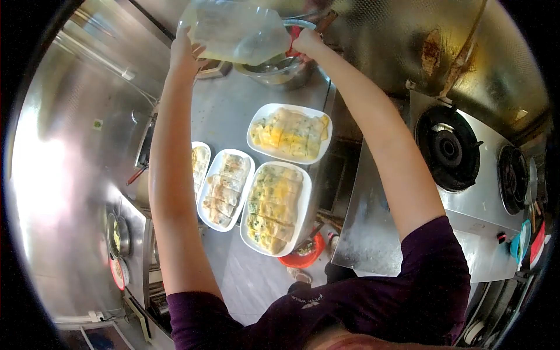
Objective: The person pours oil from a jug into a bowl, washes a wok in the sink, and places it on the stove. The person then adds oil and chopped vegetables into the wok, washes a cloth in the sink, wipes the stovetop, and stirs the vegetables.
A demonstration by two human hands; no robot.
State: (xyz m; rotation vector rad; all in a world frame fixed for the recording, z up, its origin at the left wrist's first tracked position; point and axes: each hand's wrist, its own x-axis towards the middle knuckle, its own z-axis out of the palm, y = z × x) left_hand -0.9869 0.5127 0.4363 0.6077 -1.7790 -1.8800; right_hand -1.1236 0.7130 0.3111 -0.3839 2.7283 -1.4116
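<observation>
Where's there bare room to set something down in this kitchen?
On the steel table, bare metal lies between the left arm, the metal bowl and the far plate. The steel counter beside the right arm also has a bare stretch. It's crowded at the near end, where three plates stand close together, and under the tub.

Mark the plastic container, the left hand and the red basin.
Plastic container (pixel 233 32), head view: middle of its side.
Left hand (pixel 184 49), head view: middle of the hand.
Red basin (pixel 318 249), head view: right-hand wall.
</observation>
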